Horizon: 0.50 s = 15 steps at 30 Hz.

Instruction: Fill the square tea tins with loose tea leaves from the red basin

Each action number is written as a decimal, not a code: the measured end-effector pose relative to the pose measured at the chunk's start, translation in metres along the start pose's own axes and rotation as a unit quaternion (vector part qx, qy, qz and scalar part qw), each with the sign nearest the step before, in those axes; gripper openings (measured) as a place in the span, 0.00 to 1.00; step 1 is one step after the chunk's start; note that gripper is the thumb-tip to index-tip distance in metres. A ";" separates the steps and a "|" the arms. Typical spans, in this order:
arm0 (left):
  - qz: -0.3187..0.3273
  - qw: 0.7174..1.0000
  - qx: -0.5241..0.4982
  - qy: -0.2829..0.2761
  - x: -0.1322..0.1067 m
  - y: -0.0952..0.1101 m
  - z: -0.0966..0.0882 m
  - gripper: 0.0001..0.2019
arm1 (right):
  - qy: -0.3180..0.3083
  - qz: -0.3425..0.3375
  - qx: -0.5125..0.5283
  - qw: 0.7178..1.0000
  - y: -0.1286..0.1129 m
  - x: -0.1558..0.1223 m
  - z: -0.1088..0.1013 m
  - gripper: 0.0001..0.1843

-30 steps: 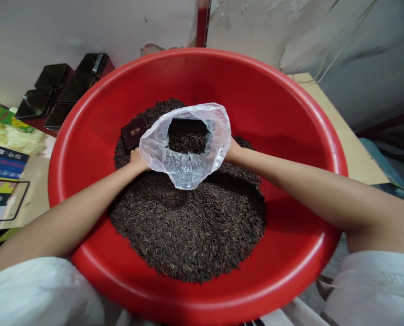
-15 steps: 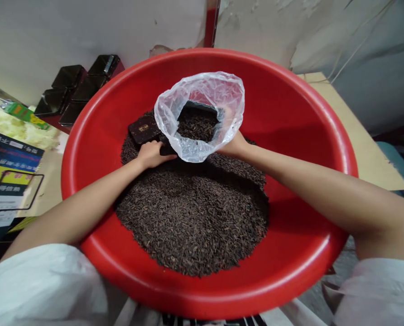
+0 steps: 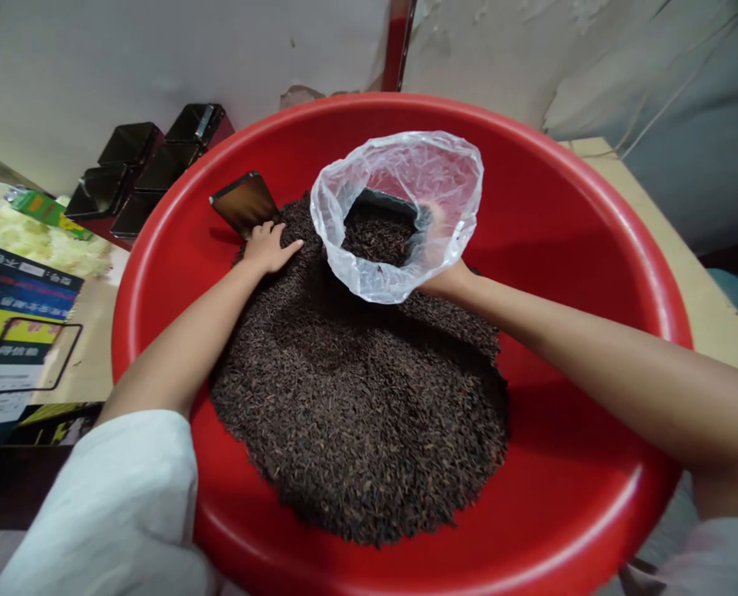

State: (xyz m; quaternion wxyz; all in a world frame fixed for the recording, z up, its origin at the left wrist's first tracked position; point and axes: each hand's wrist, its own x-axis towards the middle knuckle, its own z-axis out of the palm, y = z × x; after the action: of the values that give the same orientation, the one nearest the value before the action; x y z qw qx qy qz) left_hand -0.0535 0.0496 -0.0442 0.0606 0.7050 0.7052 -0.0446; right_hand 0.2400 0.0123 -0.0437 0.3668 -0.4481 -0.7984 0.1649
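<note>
A large red basin [image 3: 567, 414] holds a heap of dark loose tea leaves [image 3: 369, 422]. Over the heap's far part, a tin lined with a clear plastic bag [image 3: 400, 285] is held by my right hand [image 3: 447, 248]; its fingers show only dimly through the film. Tea leaves lie inside the bag, whose mouth is spread wide. A dark rectangular lid [image 3: 245, 203] leans at a tilt against the heap's far left edge. My left hand [image 3: 270, 248], fingers spread, lies on the leaves just beside the lid; whether the fingertips touch it I cannot tell.
Several dark square tins [image 3: 130, 145] stand outside the basin at the back left. Further left are a green box [image 3: 50, 207] and a printed carton [image 3: 18, 331]. A pale board [image 3: 673, 240] extends at the right, and a wall rises behind.
The lid went from lying flat on the tea to leaning farther left and back, and my left hand moved with it. The bag-lined tin appears slightly farther right.
</note>
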 end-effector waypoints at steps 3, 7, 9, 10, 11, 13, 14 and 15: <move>0.000 0.997 -0.001 0.079 -0.003 0.005 0.018 0.32 | -0.005 0.029 0.017 0.999 -0.002 -0.001 -0.001 0.57; 0.003 0.993 0.017 0.117 -0.015 0.011 0.027 0.29 | 0.005 0.041 0.032 0.999 -0.003 -0.001 0.001 0.56; 0.014 0.994 0.021 0.108 -0.022 0.013 0.024 0.27 | 0.014 0.046 0.039 0.998 -0.003 -0.001 0.003 0.55; 0.027 0.994 0.023 0.099 -0.025 0.015 0.022 0.26 | 0.018 0.047 0.042 0.998 -0.003 -0.001 0.003 0.55; 0.047 0.994 0.025 0.090 -0.028 0.017 0.019 0.24 | 0.021 0.046 0.043 0.998 -0.003 -0.001 0.004 0.54; 0.110 0.990 0.024 0.081 -0.034 0.021 0.014 0.20 | 0.026 0.040 0.044 0.998 -0.003 -0.001 0.005 0.54; 0.145 0.986 0.016 0.080 -0.036 0.024 0.013 0.18 | 0.028 0.036 0.043 0.998 -0.004 -0.002 0.005 0.54; 0.175 0.981 0.001 0.080 -0.036 0.027 0.013 0.16 | 0.030 0.033 0.042 0.998 -0.004 -0.002 0.005 0.54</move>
State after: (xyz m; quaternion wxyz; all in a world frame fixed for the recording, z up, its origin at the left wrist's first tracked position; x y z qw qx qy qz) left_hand -0.0262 0.0118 -0.0506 0.0101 0.8190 0.5732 0.0225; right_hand 0.2346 0.0087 -0.0458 0.4035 -0.4629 -0.7644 0.1964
